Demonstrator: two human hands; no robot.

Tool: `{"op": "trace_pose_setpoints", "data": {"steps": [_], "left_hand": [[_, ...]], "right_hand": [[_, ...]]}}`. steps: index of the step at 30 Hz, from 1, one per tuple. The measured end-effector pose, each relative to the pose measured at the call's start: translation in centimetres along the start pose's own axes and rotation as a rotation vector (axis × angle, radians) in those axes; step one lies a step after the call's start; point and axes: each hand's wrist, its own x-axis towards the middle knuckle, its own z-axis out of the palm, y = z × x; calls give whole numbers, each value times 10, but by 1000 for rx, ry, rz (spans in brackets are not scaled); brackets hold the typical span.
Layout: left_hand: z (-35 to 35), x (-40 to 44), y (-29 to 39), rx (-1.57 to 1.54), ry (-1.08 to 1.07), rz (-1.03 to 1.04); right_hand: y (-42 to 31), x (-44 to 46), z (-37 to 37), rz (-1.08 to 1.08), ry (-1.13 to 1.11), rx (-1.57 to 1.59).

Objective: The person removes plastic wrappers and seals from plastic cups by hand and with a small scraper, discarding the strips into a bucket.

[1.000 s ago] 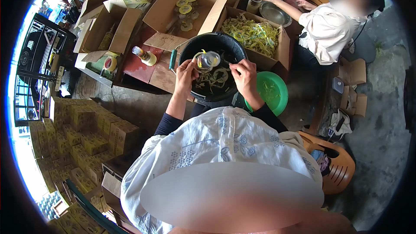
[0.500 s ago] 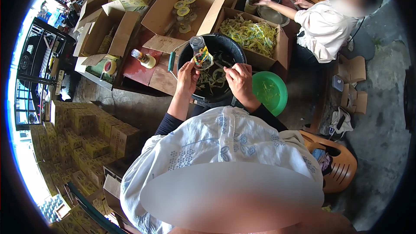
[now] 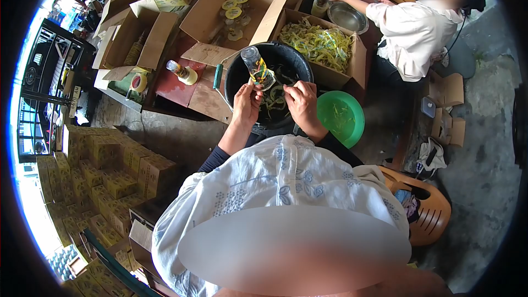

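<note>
My left hand (image 3: 247, 103) grips a clear bottle (image 3: 252, 58) with a colourful label, tilted over a black bucket (image 3: 302, 59). The bottle's wider, see-through end points toward my right hand. Just right of it, my right hand (image 3: 302, 102) is closed in a pinch; what lies between its fingertips is too small to make out. Thin pale-green strips (image 3: 273, 99) lie inside the dark bucket below both hands. A green-gripped wire handle (image 3: 218, 77) hangs at the bucket's left side.
A green basin (image 3: 357, 118) stands right of the bucket. Behind are a carton of yellow-green strips (image 3: 316, 44) and an open carton (image 3: 206, 14) with clear containers. Another bottle (image 3: 176, 68) rests on a pale roll at left. A co-worker (image 3: 410, 38) sits at upper right.
The bottle has tilted further, and my left hand has shifted slightly right. My right hand has stayed nearly in place. The co-worker's arm has moved a little.
</note>
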Motion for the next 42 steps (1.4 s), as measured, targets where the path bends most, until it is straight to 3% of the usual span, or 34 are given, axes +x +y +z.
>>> {"op": "trace_pose_setpoints", "data": {"steps": [15,17,23,29,34,36,41,42], "left_hand": [[-6,7,-8,13,-11,2],[-6,6,-7,27,-2,-8],[-13,9,-14,-16,-46,-22],[0,3,-10,-87,-40,-69],[-3,7,-9,-131,-55,-98],[-11,12,-11,-185,-167,-102],[-3,8,-11,-184,-110,-56],[0,7,-11,-159,-85,-31]], "right_hand": [[3,4,16,88,23,-12],[11,0,22,344,-11,276],[17,-3,14,380,7,379],[15,-3,8,281,44,211],[20,-4,9,585,51,615],[22,-5,10,579,66,610],[5,2,-7,531,31,490],[6,0,-5,394,32,333]]}}
